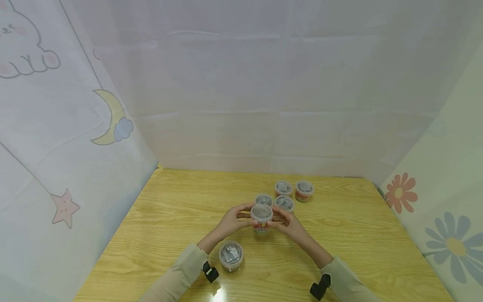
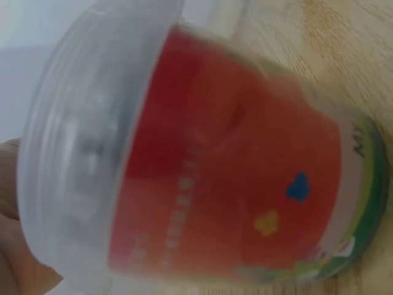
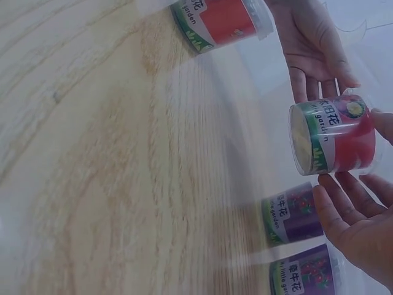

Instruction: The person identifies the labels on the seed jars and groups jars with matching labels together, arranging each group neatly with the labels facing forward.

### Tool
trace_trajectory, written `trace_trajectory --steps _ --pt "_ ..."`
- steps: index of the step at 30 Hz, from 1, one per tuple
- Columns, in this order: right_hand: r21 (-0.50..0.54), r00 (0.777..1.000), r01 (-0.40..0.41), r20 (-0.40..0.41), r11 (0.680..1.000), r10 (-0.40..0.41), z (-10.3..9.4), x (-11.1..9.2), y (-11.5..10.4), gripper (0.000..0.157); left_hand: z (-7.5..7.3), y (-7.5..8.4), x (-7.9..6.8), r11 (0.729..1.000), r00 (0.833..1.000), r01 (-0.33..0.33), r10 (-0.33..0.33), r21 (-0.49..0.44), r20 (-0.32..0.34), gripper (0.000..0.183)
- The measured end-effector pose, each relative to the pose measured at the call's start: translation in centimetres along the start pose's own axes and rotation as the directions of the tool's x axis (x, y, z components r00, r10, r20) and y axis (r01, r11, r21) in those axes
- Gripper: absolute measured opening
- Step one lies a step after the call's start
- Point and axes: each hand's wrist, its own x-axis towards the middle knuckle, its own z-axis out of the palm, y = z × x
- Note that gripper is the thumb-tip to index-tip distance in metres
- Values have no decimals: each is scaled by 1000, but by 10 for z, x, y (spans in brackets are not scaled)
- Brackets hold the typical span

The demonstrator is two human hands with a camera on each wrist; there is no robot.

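A clear plastic tub point(image 1: 261, 226) with a red flower label and a lid is held upright between both hands, its base apparently above the table. My left hand point(image 1: 235, 221) grips one side, thumb in front and fingers behind. On the other side, my right hand point(image 1: 289, 228) grips it likewise; the right wrist view shows that tub point(image 3: 344, 144) between the fingers. Another red-labelled tub point(image 1: 231, 256) stands beside the left forearm and fills much of the left wrist view. Just behind the hands are two tubs, one left point(image 1: 263, 199) and one right point(image 1: 284, 203).
Farther back stand two more lidded tubs, one point(image 1: 283, 187) beside the other point(image 1: 304, 191). Purple labels show on a tub point(image 3: 291, 215) in the right wrist view. The wooden table point(image 1: 181, 209) meets curtain walls at the back and sides.
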Motion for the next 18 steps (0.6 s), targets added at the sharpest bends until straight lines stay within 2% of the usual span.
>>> trace_trajectory --steps 5,9,13,17,18 --pt "0 1000 20 7 1000 -20 0 -1 4 52 2 17 -6 997 1000 2 -1 71 -6 59" --pt "4 1000 9 6 1000 -9 0 -3 5 54 3 21 -7 993 1000 6 -5 117 -14 58" --pt "5 1000 -9 2 1000 9 -1 -5 8 56 5 20 -7 992 1000 9 -8 125 -12 58" --pt "10 1000 -7 10 1000 7 -1 -7 10 55 6 14 -5 997 1000 6 -7 73 13 60" --pt "8 1000 -3 13 1000 3 -2 -7 11 55 7 8 -3 998 1000 6 -7 64 15 60"
